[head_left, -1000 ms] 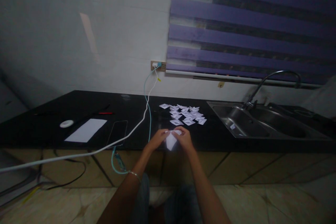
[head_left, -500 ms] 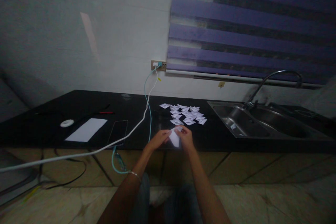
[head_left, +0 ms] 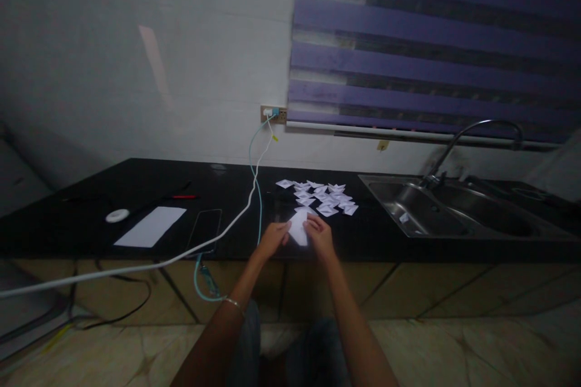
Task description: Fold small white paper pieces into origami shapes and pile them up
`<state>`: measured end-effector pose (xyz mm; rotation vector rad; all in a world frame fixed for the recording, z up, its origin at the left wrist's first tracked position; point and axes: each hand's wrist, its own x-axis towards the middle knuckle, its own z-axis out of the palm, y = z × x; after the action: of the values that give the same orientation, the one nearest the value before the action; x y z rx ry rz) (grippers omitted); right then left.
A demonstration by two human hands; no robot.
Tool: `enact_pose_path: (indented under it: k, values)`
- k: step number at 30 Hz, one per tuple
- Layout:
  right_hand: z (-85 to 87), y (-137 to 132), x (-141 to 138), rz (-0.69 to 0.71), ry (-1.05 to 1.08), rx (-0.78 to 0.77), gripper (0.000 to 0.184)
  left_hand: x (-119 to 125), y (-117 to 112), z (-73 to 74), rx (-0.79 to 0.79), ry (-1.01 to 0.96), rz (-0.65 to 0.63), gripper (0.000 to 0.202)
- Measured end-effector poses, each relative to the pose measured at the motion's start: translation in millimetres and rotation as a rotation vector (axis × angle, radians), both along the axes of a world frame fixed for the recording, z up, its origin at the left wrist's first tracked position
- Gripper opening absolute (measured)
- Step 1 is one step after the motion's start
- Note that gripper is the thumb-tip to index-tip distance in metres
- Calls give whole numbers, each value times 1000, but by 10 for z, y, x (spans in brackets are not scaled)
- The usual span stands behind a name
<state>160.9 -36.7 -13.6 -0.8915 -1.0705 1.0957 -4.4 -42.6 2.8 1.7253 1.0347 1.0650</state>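
My left hand [head_left: 273,236] and my right hand [head_left: 319,234] are close together at the front edge of a black countertop [head_left: 136,184]. Both pinch a small piece of white paper [head_left: 298,228], one hand on each side of it. Just beyond the hands lies a cluster of several small folded white paper pieces [head_left: 323,196] on the counter. A thin bracelet [head_left: 233,301] sits on my left wrist.
A steel sink [head_left: 454,214] with a curved tap [head_left: 472,136] is at the right. A white cable [head_left: 190,251] and a teal cable [head_left: 256,193] run from a wall socket [head_left: 273,113] across the counter. A phone [head_left: 205,228], a white sheet [head_left: 149,226], a white disc [head_left: 117,215] and a red pen [head_left: 183,196] lie at left.
The paper between my hands has been turned and lifted from pointing down below the fingers to standing up between them; both hands moved slightly toward the counter.
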Motion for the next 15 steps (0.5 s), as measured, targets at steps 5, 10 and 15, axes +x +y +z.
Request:
enact_pose_path:
  k: [5, 10, 15]
  values:
    - [-20, 4, -38, -129, -139, 48, 40, 19, -17, 56, 16, 32, -11, 56]
    - [27, -52, -41, -124, -258, 99, 33, 12, -16, 23, 0, 128, -111, 54]
    - [38, -88, -45, -26, -296, 166, 39, 31, 14, -42, 38, 187, -17, 55]
